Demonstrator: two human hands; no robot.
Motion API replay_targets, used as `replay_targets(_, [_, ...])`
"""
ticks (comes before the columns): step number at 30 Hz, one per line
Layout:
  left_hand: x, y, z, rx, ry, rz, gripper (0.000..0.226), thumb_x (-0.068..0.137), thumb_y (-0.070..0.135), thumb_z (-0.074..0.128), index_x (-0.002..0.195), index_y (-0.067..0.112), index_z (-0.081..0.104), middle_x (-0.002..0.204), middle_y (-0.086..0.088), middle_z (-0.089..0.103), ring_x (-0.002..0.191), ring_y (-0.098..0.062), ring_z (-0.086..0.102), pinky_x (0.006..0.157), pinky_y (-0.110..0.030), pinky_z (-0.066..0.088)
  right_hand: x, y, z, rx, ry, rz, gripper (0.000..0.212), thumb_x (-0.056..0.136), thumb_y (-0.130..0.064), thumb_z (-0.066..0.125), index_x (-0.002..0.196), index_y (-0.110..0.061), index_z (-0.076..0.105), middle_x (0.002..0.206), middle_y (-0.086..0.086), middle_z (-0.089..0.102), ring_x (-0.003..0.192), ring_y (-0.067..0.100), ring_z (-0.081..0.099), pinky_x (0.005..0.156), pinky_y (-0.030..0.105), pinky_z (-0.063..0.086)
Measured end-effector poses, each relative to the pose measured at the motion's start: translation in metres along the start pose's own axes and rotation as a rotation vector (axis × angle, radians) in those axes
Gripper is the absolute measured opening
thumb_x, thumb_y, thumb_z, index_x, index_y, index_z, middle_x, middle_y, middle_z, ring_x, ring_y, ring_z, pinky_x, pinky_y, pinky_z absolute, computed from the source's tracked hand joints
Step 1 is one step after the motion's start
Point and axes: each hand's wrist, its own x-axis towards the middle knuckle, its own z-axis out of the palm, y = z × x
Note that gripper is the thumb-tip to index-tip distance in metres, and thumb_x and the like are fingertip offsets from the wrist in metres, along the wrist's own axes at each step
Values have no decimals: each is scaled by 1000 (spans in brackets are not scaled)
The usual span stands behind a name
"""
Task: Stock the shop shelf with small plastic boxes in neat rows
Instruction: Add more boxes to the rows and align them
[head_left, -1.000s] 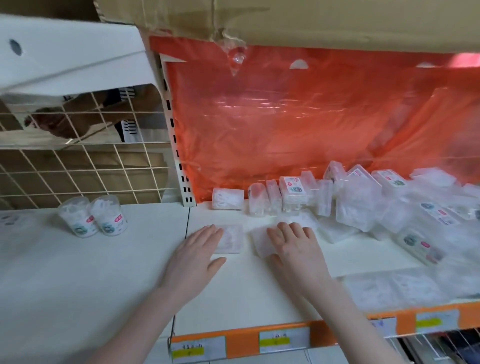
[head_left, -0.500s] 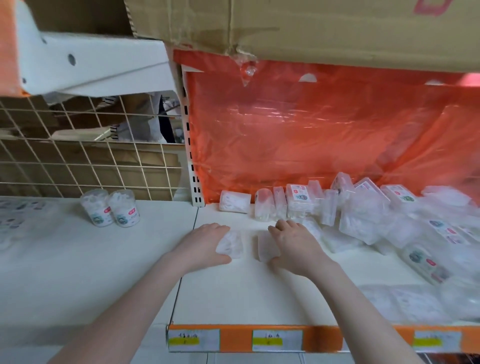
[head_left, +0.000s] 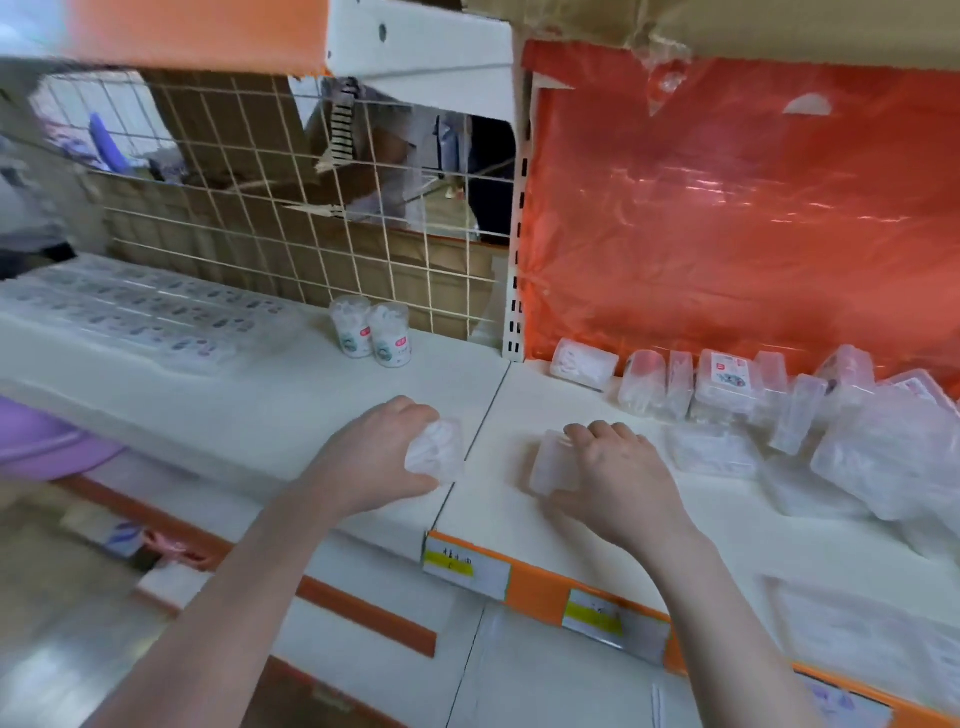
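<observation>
at the front of the right shelf bay, each hand grips one clear plastic box: left hand (head_left: 382, 454) fingers curled round left box (head_left: 436, 451), lifted and tilted, sitting just left of the seam between shelf boards; right hand (head_left: 615, 475) pinches right box (head_left: 555, 462) from its right side, box standing on edge on the white shelf (head_left: 675, 525), long axis running roughly front to back. both boxes lie on the inner side of their hands, toward each other, seam between them. back row (head_left: 691, 384) lies beyond and right of the right hand, so right hand is nearer to it; judged next move is setting these into a row. count: 2 boxes in hands, about 6 standing along the orange backing (head_left: 727, 218), a loose heap (head_left: 883, 452) further right, too jumbled to count. left bay: 2 round cotton swab tubs (head_left: 371, 338) near the wire grid (head_left: 291, 218), well apart from the hands. 2 yellow price tags (head_left: 452, 564) seen on the shelf edge
</observation>
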Motion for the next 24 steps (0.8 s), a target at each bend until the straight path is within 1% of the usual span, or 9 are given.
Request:
replay_targets(3, [-26,-29,-11,45,28,-45,66,75,40,69,134,25,44,125,5,47,117,-15,45,96,-27,37,8,-34,-2,20,0,-50,48,80,-43,57,120,-19,47,115,0,53,109,21,47,85,29,35])
replay_targets(6, [-51,-61,-22,57,77,-96,67,74,41,69,134,23,44,124,4,49,116,-16,46,96,-27,36,17,-73,-4,13,8,-95,47,79,-43,57,119,-19,47,115,0,54,108,22,48,85,30,35])
replay_targets(10, [-85,-118,-40,53,113,-138,67,72,44,70,132,24,46,120,4,51,109,-17,50,89,-29,41,32,-137,-2,3,16,-137,53,78,-48,55,121,-20,45,115,0,53,109,23,47,86,31,36])
replay_targets(12, [-97,-143,-49,44,127,-144,64,70,45,70,128,25,49,116,4,52,106,-16,52,84,-28,43,39,-164,0,-4,17,-135,55,79,-51,54,123,-20,44,116,0,53,110,23,47,88,32,36])
replay_targets(14, [-115,-183,-64,56,131,-144,62,70,45,70,125,24,51,114,3,53,104,-17,53,83,-29,43,50,-206,4,3,28,-126,55,79,-52,54,124,-21,43,116,1,54,110,23,48,87,32,37])
replay_targets(19, [-151,-280,-101,106,131,-145,64,70,44,69,128,23,49,113,1,53,103,-19,53,85,-32,44,77,-310,14,65,49,-68,59,79,-48,57,130,-22,42,119,2,54,111,23,47,89,32,38])
replay_targets(24, [-171,-351,-127,101,113,-168,64,72,41,69,129,20,48,115,0,53,108,-20,51,89,-34,44,105,-389,15,104,44,-60,62,79,-46,59,133,-21,41,123,3,53,114,24,47,92,33,37])
